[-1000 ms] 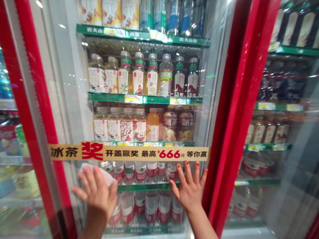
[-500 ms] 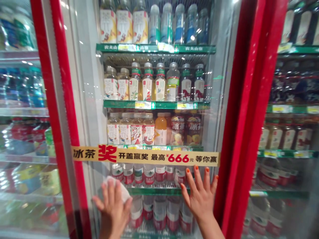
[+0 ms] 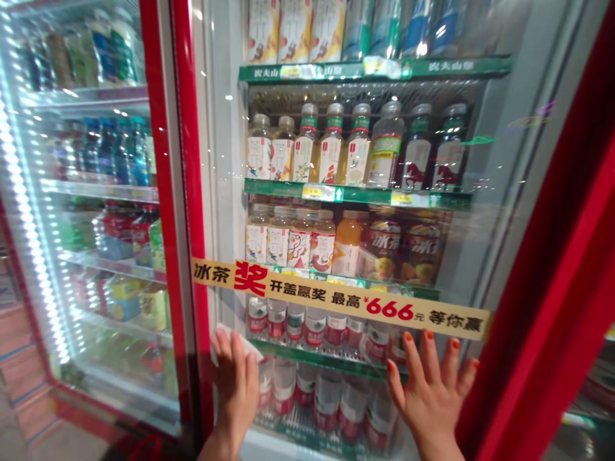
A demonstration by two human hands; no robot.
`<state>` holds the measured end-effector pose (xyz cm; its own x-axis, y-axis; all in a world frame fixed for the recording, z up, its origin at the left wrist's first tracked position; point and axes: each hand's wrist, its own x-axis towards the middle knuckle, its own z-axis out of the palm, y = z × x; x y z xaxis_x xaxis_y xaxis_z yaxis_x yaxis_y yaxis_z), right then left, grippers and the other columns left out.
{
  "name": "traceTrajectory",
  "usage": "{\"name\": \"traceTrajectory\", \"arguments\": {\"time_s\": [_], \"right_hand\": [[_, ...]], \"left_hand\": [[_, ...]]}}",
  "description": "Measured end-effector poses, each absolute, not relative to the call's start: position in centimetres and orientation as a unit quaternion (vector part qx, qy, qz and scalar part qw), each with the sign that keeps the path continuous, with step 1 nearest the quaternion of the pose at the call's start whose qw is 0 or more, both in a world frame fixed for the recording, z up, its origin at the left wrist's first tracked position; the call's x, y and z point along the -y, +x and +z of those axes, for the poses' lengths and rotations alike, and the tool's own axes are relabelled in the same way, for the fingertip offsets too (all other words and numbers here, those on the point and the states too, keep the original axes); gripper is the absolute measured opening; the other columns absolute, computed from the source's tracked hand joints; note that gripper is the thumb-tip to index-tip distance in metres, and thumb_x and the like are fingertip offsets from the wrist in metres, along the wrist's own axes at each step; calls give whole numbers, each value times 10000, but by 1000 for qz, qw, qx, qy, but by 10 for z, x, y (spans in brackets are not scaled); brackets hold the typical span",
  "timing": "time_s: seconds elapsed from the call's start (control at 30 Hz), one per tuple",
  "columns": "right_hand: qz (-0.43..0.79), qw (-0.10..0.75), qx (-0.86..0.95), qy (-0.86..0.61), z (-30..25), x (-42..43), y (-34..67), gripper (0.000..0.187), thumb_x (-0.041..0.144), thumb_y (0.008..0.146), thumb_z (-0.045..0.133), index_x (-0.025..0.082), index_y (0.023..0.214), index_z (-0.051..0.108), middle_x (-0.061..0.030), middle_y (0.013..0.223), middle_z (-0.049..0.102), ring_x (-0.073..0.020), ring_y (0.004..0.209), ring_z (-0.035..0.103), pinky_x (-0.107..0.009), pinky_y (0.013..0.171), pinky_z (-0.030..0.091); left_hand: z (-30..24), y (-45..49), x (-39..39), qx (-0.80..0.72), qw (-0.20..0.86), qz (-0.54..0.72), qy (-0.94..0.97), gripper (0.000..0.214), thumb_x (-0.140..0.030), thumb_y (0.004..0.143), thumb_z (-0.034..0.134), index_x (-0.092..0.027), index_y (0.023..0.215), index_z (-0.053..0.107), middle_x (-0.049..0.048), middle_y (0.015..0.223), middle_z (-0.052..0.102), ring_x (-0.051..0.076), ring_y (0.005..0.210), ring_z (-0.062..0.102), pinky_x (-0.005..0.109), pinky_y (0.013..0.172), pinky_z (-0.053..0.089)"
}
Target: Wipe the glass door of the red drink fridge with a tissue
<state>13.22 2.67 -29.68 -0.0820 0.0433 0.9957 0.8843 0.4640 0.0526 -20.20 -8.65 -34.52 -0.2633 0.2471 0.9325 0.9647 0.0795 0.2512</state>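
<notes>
My left hand [image 3: 236, 379] lies flat on the glass door [image 3: 225, 160] of a drinks fridge, low near its red left frame [image 3: 180, 211], pressing a white cloth [image 3: 243, 342] against the glass. My right hand [image 3: 432, 394] rests open on the same glass at the lower right, fingers spread, just below a yellow sticker strip [image 3: 336, 298] with red and black print. Behind the glass stand rows of bottles [image 3: 331, 150] on green shelves.
A second lit fridge [image 3: 96, 211] with bottles stands to the left. A wide red door frame [image 3: 557, 288] rises at the right. A bit of floor shows at the bottom left.
The view has swung left, so the fridge now sits further right in frame. Both hands stay flat on the glass; the left hand with the cloth is nearer the left frame.
</notes>
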Motion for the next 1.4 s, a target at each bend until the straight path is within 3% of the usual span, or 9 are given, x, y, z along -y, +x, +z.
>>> {"name": "traceTrajectory", "arguments": {"time_s": [0.13,0.27,0.33,0.57,0.8,1.03,1.13,1.3,1.4], "right_hand": [[-359,571,641,-366,-301,-29,134,785,540,1036,574,363,1761,328,-27,1856,304,-454,1727,206,-822,1350,156],[-352,568,645,-372,-303,-29,135,808,524,1019,587,385,1766,311,-42,1852,318,-490,1716,216,-857,1314,209],[-352,567,645,-372,-304,-29,136,814,507,1011,593,394,1765,309,-42,1853,316,-506,1710,221,-874,1299,224],[-346,569,645,-374,-305,-30,135,809,503,1011,580,394,1766,309,-32,1866,276,-511,1717,187,-901,1300,161],[-348,569,649,-365,-304,-29,136,787,528,1034,563,371,1765,318,-32,1867,268,-496,1723,179,-896,1308,155],[-346,577,642,-366,-304,-29,135,776,522,1027,573,372,1755,349,-31,1852,292,-501,1714,209,-904,1303,171],[-348,573,645,-366,-303,-28,135,783,518,1029,574,363,1759,338,-40,1853,284,-497,1715,203,-905,1302,177],[-354,577,640,-364,-302,-27,134,768,501,1041,567,371,1761,330,-27,1854,289,-472,1719,210,-869,1330,172],[-353,579,638,-366,-303,-28,133,769,492,1044,581,374,1760,327,-27,1851,300,-467,1717,227,-857,1335,184]], "left_hand": [[-318,-194,66,643,390,-477,-455,820,-297,1088,409,-111,1776,4,242,1870,-48,367,1762,-102,732,1412,48],[-352,-146,70,577,414,-403,-577,728,-359,1079,499,-421,1757,241,1,1790,432,176,1727,273,452,1453,131],[-369,-149,85,565,424,-395,-587,707,-352,1082,502,-492,1732,264,-37,1723,528,153,1692,348,445,1448,157],[-319,-208,82,658,387,-462,-451,872,-327,1091,468,-92,1769,-27,274,1854,-41,419,1753,-49,726,1413,74],[-347,-153,80,577,415,-397,-581,755,-397,1085,537,-406,1765,207,16,1840,321,205,1757,170,528,1459,73],[-295,-213,78,656,388,-484,-429,838,-330,1099,437,-153,1781,-19,217,1873,-38,354,1765,-55,700,1422,41],[-290,-177,61,656,371,-449,-480,866,-399,1084,490,-189,1789,32,176,1878,1,352,1766,-18,672,1432,-25],[-349,-142,79,602,392,-389,-577,838,-513,1024,594,-530,1746,168,-110,1848,223,217,1748,152,428,1466,-3],[-349,-179,89,640,389,-445,-490,875,-387,1058,513,-344,1788,31,53,1886,69,307,1755,34,626,1452,28]]}}
